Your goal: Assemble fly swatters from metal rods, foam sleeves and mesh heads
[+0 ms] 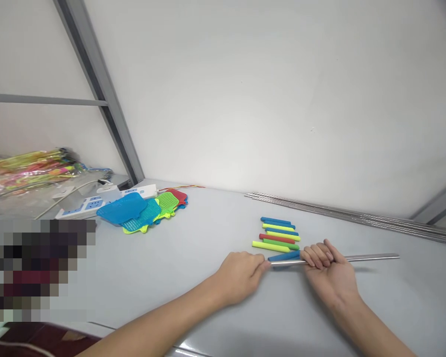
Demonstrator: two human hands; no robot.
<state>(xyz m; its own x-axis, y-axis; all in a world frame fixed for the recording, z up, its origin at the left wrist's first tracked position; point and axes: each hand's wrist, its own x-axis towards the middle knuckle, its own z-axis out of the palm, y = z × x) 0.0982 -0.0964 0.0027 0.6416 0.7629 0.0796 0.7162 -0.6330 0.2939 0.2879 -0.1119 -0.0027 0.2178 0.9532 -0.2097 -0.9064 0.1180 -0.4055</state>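
A thin silvery metal rod [373, 257] runs roughly level, low over the grey table. My left hand [241, 277] is closed around its left end. Farther along, my right hand [329, 272] has its fingers curled round the rod with the palm turned up. Just behind the rod, between my hands, a blue plastic handle [282, 256] shows; I cannot tell whether my right fingertips touch it. Beyond it lies a row of several coloured handles, among them a yellow handle [270, 246] and a red handle [277, 239].
Along the wall lies a bundle of metal rods [342, 213]. Mesh fly swatter heads [122, 209] are piled at the left, next to power strips [92, 203] with cables. Plastic-wrapped coloured items [29, 168] sit at far left. A grey metal frame post [107, 109] stands behind; a pixelated patch hides the lower left.
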